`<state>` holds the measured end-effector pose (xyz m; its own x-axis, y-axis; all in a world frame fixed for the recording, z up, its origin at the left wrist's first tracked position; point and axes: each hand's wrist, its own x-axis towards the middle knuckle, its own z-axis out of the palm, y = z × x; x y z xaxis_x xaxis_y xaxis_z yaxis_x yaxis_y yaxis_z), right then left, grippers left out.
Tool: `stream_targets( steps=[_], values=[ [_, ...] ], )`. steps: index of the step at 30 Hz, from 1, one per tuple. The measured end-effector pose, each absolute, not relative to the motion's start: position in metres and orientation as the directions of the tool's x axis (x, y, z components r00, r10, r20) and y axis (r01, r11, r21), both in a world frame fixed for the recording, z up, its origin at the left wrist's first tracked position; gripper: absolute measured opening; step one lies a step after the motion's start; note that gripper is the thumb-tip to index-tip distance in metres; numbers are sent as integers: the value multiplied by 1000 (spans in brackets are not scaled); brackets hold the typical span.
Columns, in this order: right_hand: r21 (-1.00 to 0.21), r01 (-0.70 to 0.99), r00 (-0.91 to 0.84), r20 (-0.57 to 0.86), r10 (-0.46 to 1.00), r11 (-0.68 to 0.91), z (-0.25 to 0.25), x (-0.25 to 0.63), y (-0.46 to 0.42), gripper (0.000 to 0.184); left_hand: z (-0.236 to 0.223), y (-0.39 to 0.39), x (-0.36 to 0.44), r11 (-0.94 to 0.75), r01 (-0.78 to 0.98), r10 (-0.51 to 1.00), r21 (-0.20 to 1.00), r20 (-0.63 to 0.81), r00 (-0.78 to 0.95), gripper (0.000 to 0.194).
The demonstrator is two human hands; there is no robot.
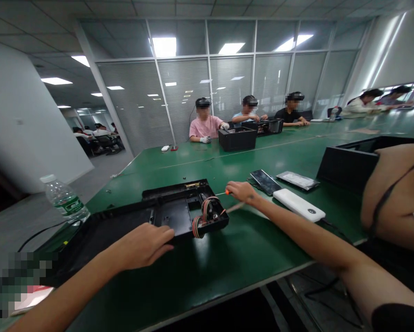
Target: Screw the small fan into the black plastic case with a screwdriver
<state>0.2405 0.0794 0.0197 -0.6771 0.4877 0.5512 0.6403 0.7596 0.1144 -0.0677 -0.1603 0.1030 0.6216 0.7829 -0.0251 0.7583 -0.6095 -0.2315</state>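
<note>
A shallow black computer case panel [120,224] lies on the green table in front of me, with bundled ribbon wires [196,227] and small electronic parts at its right end. My left hand [146,244] grips its near edge, fingers over the rim and thumb below. Beyond the panel's right end, my right hand [241,191] is closed around a screwdriver [228,191] with an orange handle. Its thin shaft points left toward the panel's right side. Whether the tip touches a screw is too small to tell.
A white power bank [298,204], a dark phone-like slab [265,181] and a bagged flat part [297,180] lie right of my right hand. A water bottle [66,200] stands left. Beside me on the right is a person's arm [393,193] by a black case [348,161]. Co-workers sit opposite.
</note>
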Motion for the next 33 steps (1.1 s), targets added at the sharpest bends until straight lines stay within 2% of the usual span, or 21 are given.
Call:
stream_targets(
  steps=[4,7,10,12,15,19,24,29,33],
  values=[
    [-14,752,-445,727,523,659,31,283,84,33,72,-170,-68,-637,747,767,-189,-58,639,19],
    [-34,607,-499,761,415,794,31,273,67,37,55,-166,-70,-639,757,768,-137,-67,637,19],
    [52,323,-724,656,212,945,23,242,34,29,55,-154,-77,-612,789,791,-56,-62,609,26],
    [158,116,-858,513,19,981,18,223,12,34,60,-141,-84,-573,819,819,-6,-26,573,30],
    [296,-10,-924,362,-122,955,13,207,-7,40,63,-118,-96,-546,838,837,19,57,544,29],
    [382,7,-940,319,-124,924,9,203,-10,36,59,-97,-111,-576,816,818,44,23,575,26],
    [368,8,-942,314,-116,930,7,203,-7,36,56,-93,-129,-504,864,863,-15,25,504,36],
    [360,13,-939,324,-112,933,8,202,-7,36,46,-86,-146,-535,842,844,-66,-18,536,25],
    [366,32,-939,329,-97,930,9,201,-10,35,48,-73,-145,-582,808,807,-93,60,588,25]
  ],
)
